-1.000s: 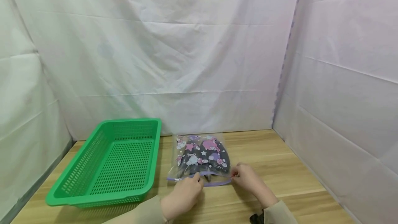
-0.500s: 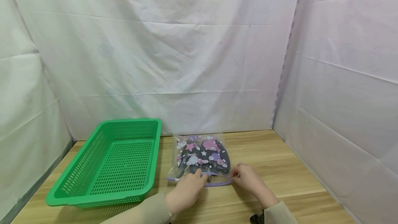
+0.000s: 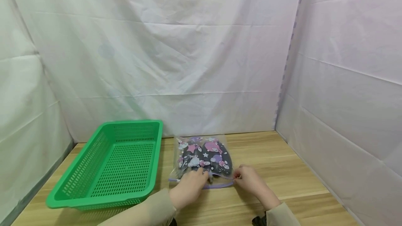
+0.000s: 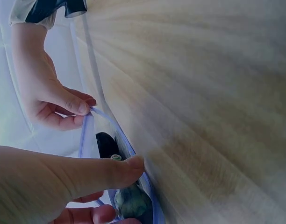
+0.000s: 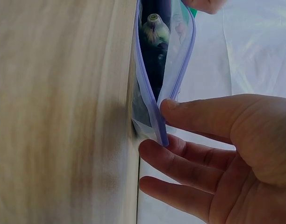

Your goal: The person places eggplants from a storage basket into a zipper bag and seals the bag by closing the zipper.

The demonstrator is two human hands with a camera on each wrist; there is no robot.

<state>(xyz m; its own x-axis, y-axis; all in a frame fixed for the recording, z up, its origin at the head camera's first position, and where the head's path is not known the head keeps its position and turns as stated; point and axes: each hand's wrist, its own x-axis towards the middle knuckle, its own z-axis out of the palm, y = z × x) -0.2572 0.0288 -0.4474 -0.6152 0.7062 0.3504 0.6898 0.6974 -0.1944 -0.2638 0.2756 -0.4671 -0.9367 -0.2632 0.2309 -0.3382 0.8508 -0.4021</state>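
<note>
A clear zip-lock bag (image 3: 191, 148) with cartoon prints and a purple seal lies flat on the table, its mouth toward me. Dark eggplants fill it; the stem end of one eggplant (image 5: 155, 29) shows inside the parted mouth. My right hand (image 3: 249, 181) pinches the bag's right corner between thumb and fingers. At the middle of the mouth is my left hand (image 3: 190, 186). In the left wrist view its thumb (image 4: 126, 171) stretches across the opening to the lower lip, with the other fingers apart from it near the upper lip, beside an eggplant (image 4: 133, 203).
A green plastic basket (image 3: 157, 156) with nothing in it stands left of the bag. The wooden table (image 3: 263, 149) backs onto a white cloth screen (image 3: 194, 62), with another white cloth side (image 3: 351, 97) along the right.
My left hand has moved forward and slightly right, from the lip of the bag to farther over its mouth. My right hand keeps its hold on the corner.
</note>
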